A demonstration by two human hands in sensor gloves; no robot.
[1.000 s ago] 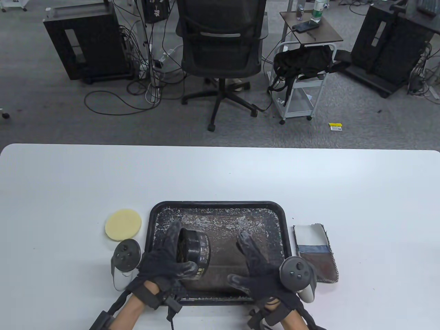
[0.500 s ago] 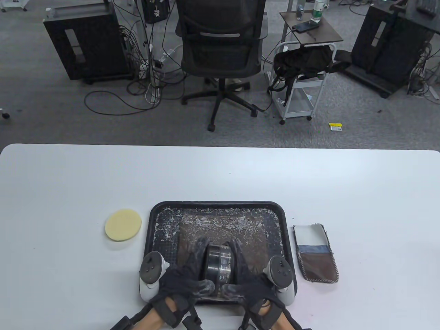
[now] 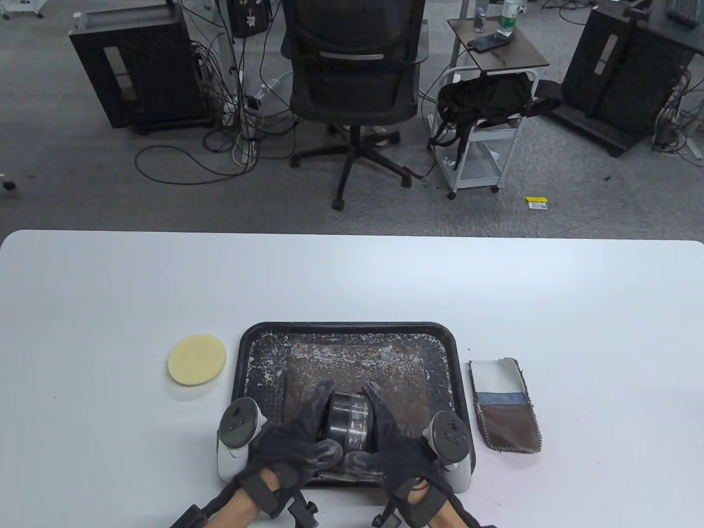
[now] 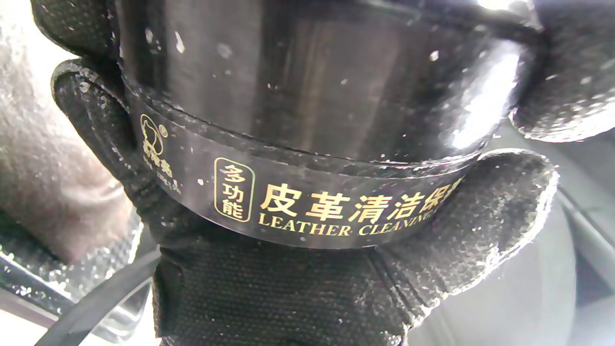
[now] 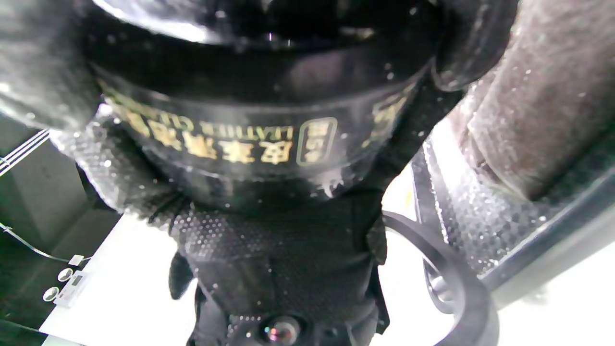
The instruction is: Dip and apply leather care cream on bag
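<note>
Here both hands, left (image 3: 300,440) and right (image 3: 393,445), clamp the jar (image 3: 351,421) sideways; rigid and glossy, probably slippery, so best gripped by its rims.

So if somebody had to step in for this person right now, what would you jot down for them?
Left hand and right hand: both grip the black jar of leather cream, held on its side above the near part of the black tray.
Yellow sponge pad: flat on the table, left of the tray, untouched.
Small leather bag: flat on the table, right of the tray.
Done: jar picked up.
Left: whether the lid is off cannot be told; dip the sponge, then rub cream on the bag.
</note>
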